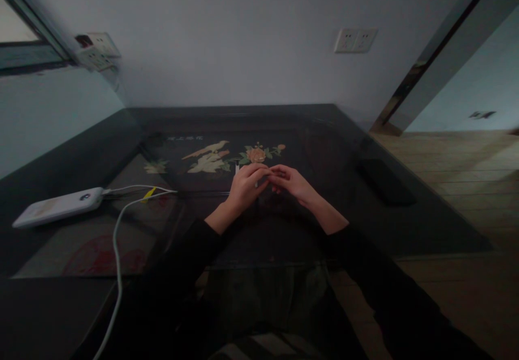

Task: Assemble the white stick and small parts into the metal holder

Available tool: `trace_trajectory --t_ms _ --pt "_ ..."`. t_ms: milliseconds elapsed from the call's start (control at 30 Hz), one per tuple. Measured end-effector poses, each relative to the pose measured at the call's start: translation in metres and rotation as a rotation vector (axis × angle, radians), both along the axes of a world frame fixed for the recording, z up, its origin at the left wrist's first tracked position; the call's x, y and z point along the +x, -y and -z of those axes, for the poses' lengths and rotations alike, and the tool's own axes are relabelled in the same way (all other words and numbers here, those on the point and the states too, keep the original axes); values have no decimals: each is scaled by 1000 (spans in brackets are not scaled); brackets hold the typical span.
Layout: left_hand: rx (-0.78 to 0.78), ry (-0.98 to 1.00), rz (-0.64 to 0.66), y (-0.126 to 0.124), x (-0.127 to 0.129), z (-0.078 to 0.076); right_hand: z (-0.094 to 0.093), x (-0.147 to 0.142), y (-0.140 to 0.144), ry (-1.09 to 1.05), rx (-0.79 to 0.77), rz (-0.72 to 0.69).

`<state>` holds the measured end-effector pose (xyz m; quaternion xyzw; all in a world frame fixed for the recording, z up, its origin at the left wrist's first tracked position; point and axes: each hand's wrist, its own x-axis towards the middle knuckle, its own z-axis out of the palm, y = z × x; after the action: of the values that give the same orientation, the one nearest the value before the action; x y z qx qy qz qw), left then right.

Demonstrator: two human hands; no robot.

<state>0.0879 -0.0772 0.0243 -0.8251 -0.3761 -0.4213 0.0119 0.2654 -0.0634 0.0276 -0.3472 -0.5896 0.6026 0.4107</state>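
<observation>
My left hand [248, 182] and my right hand [292, 182] meet over the middle of a dark, glossy table [324, 144]. The left fingers curl together, and a slim white piece with a dark end [237, 168] sticks out beyond their knuckle side. Its kind is too small to make out. On the right, the fingertips press together and touch the left fingertips; anything between them is hidden. Just beyond both hands lies the table's picture of a pink flower [256, 154] and pale birds [208, 157].
A white power bank [60, 207] lies at the left, with a white cable [117, 241] bearing a yellow tag [149, 193] running to the front edge. A flat black object [385, 182] rests at the right. Behind stands a wall with sockets [356, 41].
</observation>
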Motion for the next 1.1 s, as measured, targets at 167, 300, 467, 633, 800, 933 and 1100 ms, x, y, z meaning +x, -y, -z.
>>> trace_trajectory --t_ms 167,300,467,633,800,933,1100 --pt "-36 174 17 0 1 -2 0 1 -1 -26 -37 19" --pt "-9 264 21 0 1 -2 0 3 -2 -54 -83 64" --pt "-54 265 -18 0 1 -2 -1 4 -3 -75 -104 86" --pt "-56 229 -16 -2 -1 -2 -1 5 -5 -60 -76 101" --pt "-39 159 8 -4 -4 1 -2 6 -5 -18 16 127" --pt "-28 109 -24 -7 -6 3 -3 6 -4 -20 58 144" --pt "-67 43 -85 -5 -7 -2 -4 6 -4 -49 43 124"
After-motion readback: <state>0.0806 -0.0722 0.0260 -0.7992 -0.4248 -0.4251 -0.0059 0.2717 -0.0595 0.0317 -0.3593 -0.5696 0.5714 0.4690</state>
